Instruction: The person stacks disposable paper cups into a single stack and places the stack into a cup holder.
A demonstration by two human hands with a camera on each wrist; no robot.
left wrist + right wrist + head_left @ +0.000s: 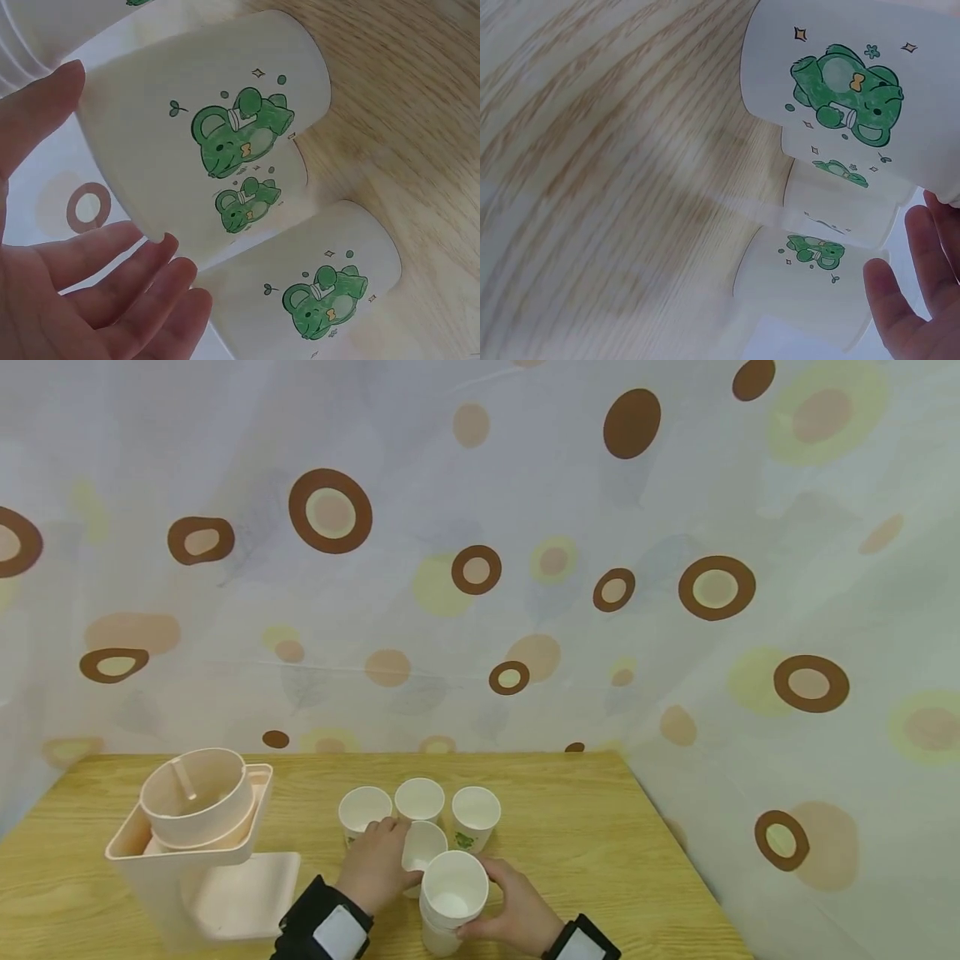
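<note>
Straight ahead in the head view, a wooden counter (pixel 592 843) carries a small group of white paper cups. Three stand at the back: the left cup (pixel 365 808), the centre cup (pixel 420 799) and the right cup (pixel 476 814), their mouths facing up. Just in front of them is the middle cup (pixel 424 843), with the left hand (pixel 378 864) at its side, thumb and fingers set around it. Nearest the wearer, a stack of cups (pixel 452 897) is gripped by the right hand (pixel 517 906), thumb to one side and fingers to the other. Both wrists wear a black strap. Well to the left of the cups is a cream plastic box (pixel 176 860) with a round tub (pixel 198 806) in its top. A spotted cloth (pixel 480 502) hangs behind the counter.

Closer up, the left wrist view shows the left thumb and fingertips clamped on opposite sides of the middle cup's rim. Green bears decorate the cup and its neighbours.

Lastly, in the right wrist view, one right fingertip meets the rim of the stack while another finger lies apart from it; the thumb is out of view. More bear-printed cups stand beyond.
</note>
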